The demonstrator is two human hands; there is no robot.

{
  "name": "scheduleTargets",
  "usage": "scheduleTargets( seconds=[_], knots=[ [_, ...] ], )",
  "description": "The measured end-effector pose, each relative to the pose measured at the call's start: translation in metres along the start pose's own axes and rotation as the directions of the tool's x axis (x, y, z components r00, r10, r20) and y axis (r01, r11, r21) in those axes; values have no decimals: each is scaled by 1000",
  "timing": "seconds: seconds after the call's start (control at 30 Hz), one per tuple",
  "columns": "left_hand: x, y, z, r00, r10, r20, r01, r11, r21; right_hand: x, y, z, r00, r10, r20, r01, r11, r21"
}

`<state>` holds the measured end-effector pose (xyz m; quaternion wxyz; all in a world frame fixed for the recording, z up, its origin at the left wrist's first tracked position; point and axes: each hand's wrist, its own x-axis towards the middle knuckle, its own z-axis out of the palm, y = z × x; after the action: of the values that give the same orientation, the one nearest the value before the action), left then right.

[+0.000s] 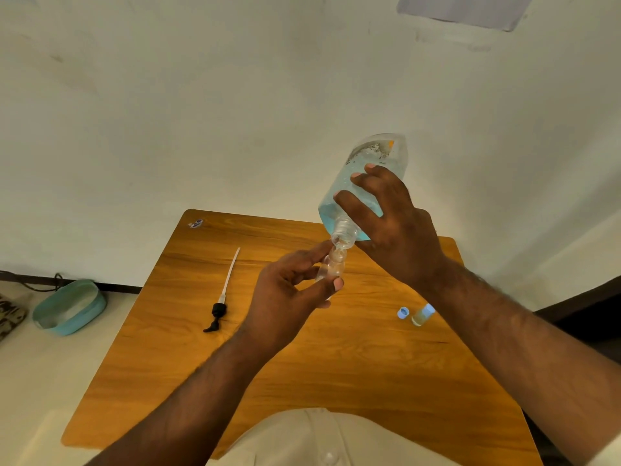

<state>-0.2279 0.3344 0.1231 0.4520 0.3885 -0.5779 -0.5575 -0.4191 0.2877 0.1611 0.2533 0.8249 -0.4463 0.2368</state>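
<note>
— Above the wooden table, what are we holding?

— Our right hand grips a large clear bottle of pale blue liquid, tipped neck-down over the table's far half. Its fingers are spread and curled round the bottle's shoulder.

— And our left hand?

— It pinches a small clear bottle between thumb and fingertips, upright, just under the big bottle's mouth. The two openings meet or nearly meet; we cannot tell which. The other fingers curl loosely toward the palm.

— What lies on the table itself?

— Left of our hands, a black pump head with its long white tube lies flat on the orange-brown wood grain. Toward the table's right edge, a little blue cap sits just beside a small vial of yellowish liquid, partly hidden by our right forearm. A sticker marks the table's far left corner.

— And round the table?

— A plain off-white wall rises behind it, with a grey patch high up to the right. On the pale floor left of the table sits a teal basin, close to a dark skirting strip and a dark cable. Our cream shirt shows at the table's near edge.
</note>
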Motion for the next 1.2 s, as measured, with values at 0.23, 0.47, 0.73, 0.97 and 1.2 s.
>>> scheduleTargets(
  seconds=[0.23,0.47,0.73,0.97,1.2],
  knots=[
    [-1,1,0,1000,-10,0,10,1000,0,3,0,-1,1000,7,-2,-7,1000,-10],
    [-1,0,-2,1000,-9,-11,9,1000,-16,6,-1,0,1000,-2,-12,2,1000,1],
    [0,-2,-4,1000,-16,-18,15,999,-33,5,0,4,1000,-1,0,1,1000,1],
    [4,-1,-4,1000,-9,-15,8,999,-36,7,1,5,1000,-3,-2,3,1000,1],
    [9,0,-4,1000,-8,-25,7,999,-41,10,4,7,1000,-1,-3,1,1000,-5]
  ],
)
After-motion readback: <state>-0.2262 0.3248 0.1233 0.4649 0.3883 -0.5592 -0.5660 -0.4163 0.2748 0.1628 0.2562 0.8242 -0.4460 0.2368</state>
